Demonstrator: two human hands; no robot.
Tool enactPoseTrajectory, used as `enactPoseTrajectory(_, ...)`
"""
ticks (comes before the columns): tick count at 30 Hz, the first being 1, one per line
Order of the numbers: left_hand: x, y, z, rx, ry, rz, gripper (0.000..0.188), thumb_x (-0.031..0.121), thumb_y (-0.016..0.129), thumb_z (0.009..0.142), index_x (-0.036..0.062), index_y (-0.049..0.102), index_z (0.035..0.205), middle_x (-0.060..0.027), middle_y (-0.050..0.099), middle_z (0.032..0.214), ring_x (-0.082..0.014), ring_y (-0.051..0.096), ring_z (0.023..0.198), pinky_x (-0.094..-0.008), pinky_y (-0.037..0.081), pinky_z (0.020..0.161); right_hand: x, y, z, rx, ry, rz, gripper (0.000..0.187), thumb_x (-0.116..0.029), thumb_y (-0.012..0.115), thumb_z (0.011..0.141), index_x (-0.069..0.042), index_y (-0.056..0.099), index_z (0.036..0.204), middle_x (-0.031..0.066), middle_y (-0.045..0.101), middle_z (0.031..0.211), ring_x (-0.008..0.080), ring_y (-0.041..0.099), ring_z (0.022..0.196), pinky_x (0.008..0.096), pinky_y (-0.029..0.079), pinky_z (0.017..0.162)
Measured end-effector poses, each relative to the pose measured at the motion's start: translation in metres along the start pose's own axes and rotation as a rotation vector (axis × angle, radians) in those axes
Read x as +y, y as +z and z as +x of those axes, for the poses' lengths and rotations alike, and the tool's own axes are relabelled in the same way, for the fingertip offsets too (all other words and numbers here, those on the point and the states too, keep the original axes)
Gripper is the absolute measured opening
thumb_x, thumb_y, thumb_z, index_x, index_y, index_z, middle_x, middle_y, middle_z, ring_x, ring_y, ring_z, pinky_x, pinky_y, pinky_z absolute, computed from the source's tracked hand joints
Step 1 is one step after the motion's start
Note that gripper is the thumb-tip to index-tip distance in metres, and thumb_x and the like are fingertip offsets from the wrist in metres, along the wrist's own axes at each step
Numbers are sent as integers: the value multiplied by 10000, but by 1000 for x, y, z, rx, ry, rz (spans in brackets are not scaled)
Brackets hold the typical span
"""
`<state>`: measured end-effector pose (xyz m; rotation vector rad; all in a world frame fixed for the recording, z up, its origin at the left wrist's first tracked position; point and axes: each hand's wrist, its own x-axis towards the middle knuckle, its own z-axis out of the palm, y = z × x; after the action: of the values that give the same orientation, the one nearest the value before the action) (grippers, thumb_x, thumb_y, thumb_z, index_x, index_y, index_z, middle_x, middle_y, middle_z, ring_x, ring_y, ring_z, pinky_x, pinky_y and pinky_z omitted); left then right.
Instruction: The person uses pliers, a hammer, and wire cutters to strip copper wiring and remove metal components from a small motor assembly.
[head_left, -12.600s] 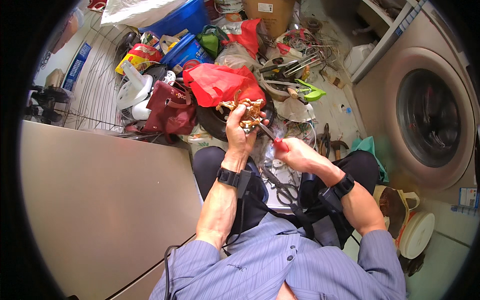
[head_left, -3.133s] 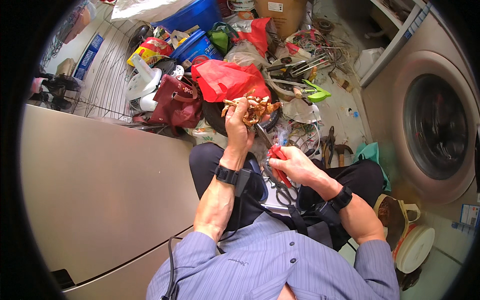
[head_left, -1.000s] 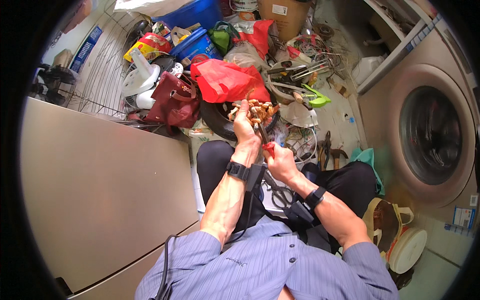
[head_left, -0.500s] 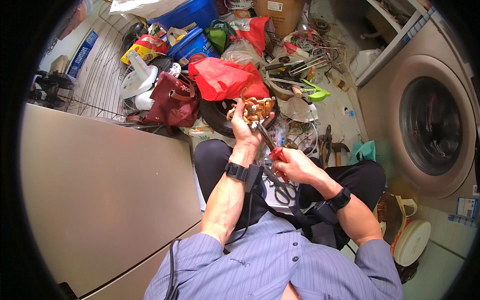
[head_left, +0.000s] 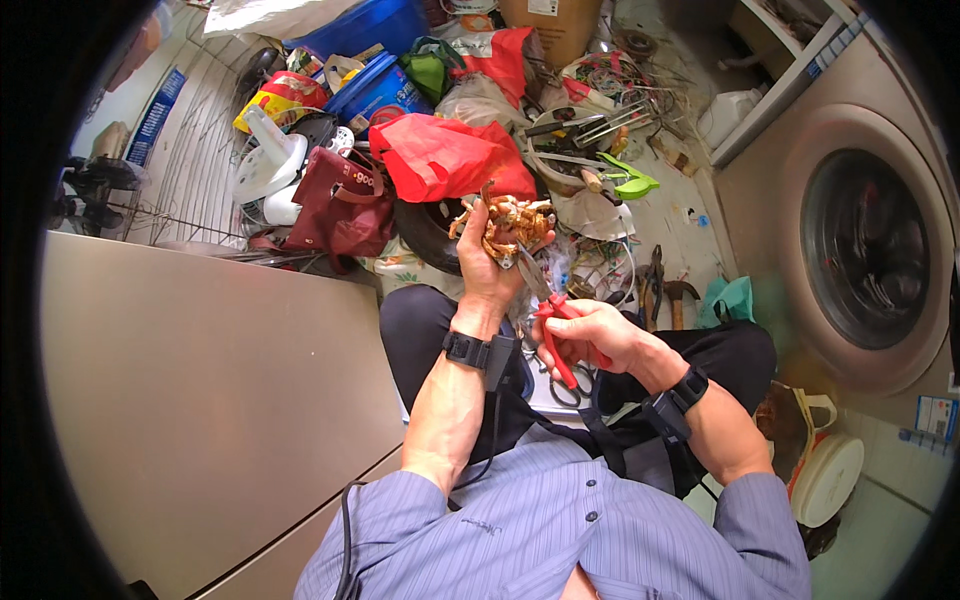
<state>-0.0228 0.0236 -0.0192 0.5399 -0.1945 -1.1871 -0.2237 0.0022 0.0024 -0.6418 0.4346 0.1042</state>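
My left hand (head_left: 488,272) is closed around a ragged clump of copper-coloured windings (head_left: 518,222) with pale bits, held up above the knees; its exact kind is hard to make out. In my right hand (head_left: 608,338) is a pair of red-handled pliers (head_left: 534,272). Their handles are spread apart, and the metal jaws point up and left at the lower edge of the clump. Whether the jaws grip any of it cannot be seen. Below the pliers, black scissors handles (head_left: 566,392) show partly between my legs.
A red bag (head_left: 450,158) and a dark tyre (head_left: 425,235) lie just beyond my left hand. A hammer (head_left: 680,295) rests right of my right hand. A washing machine (head_left: 780,210) stands at the right, a large smooth panel (head_left: 210,390) at the left. Tangled wires (head_left: 600,262) litter the floor.
The pliers' handles have spread from nearly together to wide apart, and my right hand has opened its grip with them. The clump has turned slightly in my left hand.
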Motion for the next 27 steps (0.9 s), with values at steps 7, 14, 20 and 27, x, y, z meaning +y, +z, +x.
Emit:
enactPoseTrajectory(7,8,8,-3,-103,-90,-62,328,358,556,996,80,640,1148,-151,698,1127,-342,680,1058,-649,530,909,13,24,11,-107,-69,197,250,-243,576,1004,-26,544,1124,137,642,937,277,664,786,424,557,695)
enactPoseTrajectory(14,4,11,6,23,-20,171,177,199,584,975,50,651,1041,-89,704,931,-228,707,813,-415,598,657,18,20,18,-41,-44,326,203,-237,561,1011,-99,489,880,24,484,737,172,502,652,332,441,577)
enactPoseTrajectory(20,2,4,16,161,101,358,149,190,621,960,47,657,987,-65,697,887,-204,705,766,-405,624,589,24,0,46,535,-341,-650,142,-126,549,962,-24,568,865,136,634,734,308,654,675,412,522,628)
enactPoseTrajectory(27,-10,-18,22,518,24,211,168,285,626,948,127,646,1003,-63,721,934,-212,716,797,-437,611,589,-6,-32,55,993,-856,-1720,102,-84,583,860,-47,519,931,161,572,833,365,602,753,455,517,661)
